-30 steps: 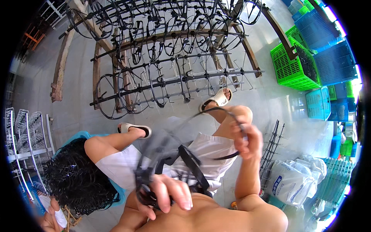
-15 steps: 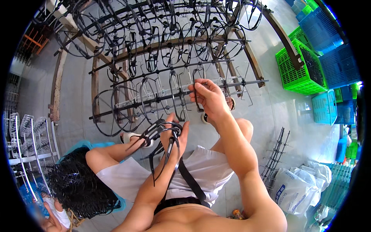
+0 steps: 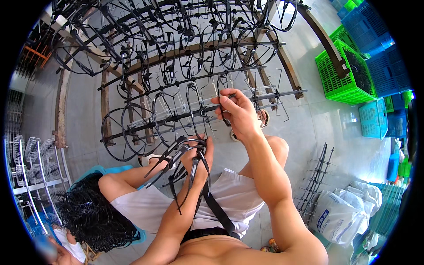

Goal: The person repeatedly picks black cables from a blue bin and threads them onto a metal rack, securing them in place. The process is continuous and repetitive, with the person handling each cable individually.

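"Far left?"
"Tangled heap of glossy black curved strips [image 3: 95, 212] in a light-blue plastic tub [image 3: 105, 170]."
"Left hand [image 3: 199, 154]?"
"Bunch of slim black curved frames [image 3: 176, 152] slung across it, hiding part; can't tell if its fingers press together."
"Right hand [image 3: 238, 110]?"
"Thumb and fingers pinching one slim black loop-shaped frame [image 3: 225, 120], upright at the dark pronged metal rack [image 3: 291, 93]."
"Far right?"
"Bright-green plastic lattice crate [image 3: 338, 84], dark contents; nearer, white plastic sack [image 3: 338, 216]."
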The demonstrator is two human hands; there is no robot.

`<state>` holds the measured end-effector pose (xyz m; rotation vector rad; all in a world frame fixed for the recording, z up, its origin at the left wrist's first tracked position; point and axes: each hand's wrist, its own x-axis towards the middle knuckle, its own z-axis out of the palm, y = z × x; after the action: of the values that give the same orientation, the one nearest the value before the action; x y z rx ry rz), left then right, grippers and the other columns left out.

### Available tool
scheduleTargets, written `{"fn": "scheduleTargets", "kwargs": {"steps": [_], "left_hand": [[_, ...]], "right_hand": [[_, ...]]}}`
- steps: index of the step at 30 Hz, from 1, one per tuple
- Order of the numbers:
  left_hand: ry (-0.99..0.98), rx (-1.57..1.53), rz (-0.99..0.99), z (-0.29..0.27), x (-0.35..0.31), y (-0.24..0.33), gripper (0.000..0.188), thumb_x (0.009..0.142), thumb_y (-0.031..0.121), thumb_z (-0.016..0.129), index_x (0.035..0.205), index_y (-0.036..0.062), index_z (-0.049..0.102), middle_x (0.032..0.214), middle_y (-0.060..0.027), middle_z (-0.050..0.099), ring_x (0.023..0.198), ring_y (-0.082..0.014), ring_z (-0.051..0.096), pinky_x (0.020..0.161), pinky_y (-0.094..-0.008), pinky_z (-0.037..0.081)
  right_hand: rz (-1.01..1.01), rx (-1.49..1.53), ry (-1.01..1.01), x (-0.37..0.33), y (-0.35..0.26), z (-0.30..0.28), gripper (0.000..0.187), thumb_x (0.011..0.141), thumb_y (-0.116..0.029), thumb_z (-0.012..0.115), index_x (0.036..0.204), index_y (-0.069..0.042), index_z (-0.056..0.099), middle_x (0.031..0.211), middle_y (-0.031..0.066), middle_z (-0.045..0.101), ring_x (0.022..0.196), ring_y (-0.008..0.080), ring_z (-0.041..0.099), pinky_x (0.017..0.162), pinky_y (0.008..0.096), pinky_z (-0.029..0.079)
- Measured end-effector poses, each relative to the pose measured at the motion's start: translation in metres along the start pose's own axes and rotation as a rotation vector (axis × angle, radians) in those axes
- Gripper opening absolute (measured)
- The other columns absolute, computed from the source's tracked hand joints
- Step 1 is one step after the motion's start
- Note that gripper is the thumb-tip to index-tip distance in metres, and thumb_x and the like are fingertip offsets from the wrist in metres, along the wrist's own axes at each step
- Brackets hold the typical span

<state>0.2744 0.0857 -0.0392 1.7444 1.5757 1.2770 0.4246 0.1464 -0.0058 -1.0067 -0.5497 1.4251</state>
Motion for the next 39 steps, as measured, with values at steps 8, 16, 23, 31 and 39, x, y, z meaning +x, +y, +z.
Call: {"fn": "scheduleTargets", "kwargs": {"steps": [8,16,23,31,39], "left_hand": [[-0.036,0.045,0.001,-0.009,0.006,0.007,0.014,0.075,0.006,0.072,0.081,-0.0017,0.063,0.070,-0.0106,0.061,0.060,-0.0191,0.061,0.058,-0.0265,0.047],[0.050,0.056,0.045,-0.001,0.011,0.000,0.012,0.078,0.011,0.071,0.082,0.0006,0.065,0.068,-0.0112,0.064,0.058,-0.0232,0.063,0.054,-0.0309,0.048],[0.045,0.017,0.074,-0.003,0.011,0.001,0.014,0.078,0.011,0.070,0.085,-0.0002,0.065,0.067,-0.0110,0.063,0.057,-0.0231,0.062,0.054,-0.0313,0.047],[0.000,-0.028,0.068,-0.004,0.001,-0.006,0.016,0.077,0.011,0.071,0.083,-0.0019,0.065,0.074,-0.0134,0.065,0.066,-0.0269,0.063,0.061,-0.0328,0.048],[-0.108,0.035,0.010,-0.017,-0.004,0.007,0.031,0.078,0.012,0.071,0.103,-0.0025,0.059,0.085,-0.0149,0.062,0.075,-0.0271,0.060,0.068,-0.0353,0.047]], "right_hand": [[-0.018,-0.077,-0.028,-0.025,0.000,-0.004,0.011,0.089,-0.004,0.058,0.098,-0.001,0.054,0.092,0.0138,0.066,0.073,0.0124,0.060,0.064,0.0234,0.049],[0.067,-0.177,-0.080,-0.029,-0.004,-0.021,0.011,0.087,-0.008,0.062,0.093,-0.002,0.057,0.088,0.0131,0.067,0.077,0.0161,0.065,0.067,0.0243,0.051],[0.082,-0.139,-0.059,-0.031,-0.012,-0.018,0.012,0.087,-0.011,0.062,0.093,-0.002,0.057,0.087,0.0124,0.067,0.075,0.0170,0.065,0.065,0.0258,0.052],[0.021,-0.264,-0.023,-0.026,-0.019,-0.008,0.016,0.086,-0.010,0.062,0.098,0.000,0.058,0.084,0.0104,0.067,0.072,0.0141,0.064,0.064,0.0251,0.051],[-0.129,-0.512,0.076,-0.028,-0.015,0.003,0.024,0.086,-0.011,0.062,0.104,0.003,0.056,0.080,0.0085,0.066,0.070,0.0098,0.061,0.061,0.0225,0.049]]}}
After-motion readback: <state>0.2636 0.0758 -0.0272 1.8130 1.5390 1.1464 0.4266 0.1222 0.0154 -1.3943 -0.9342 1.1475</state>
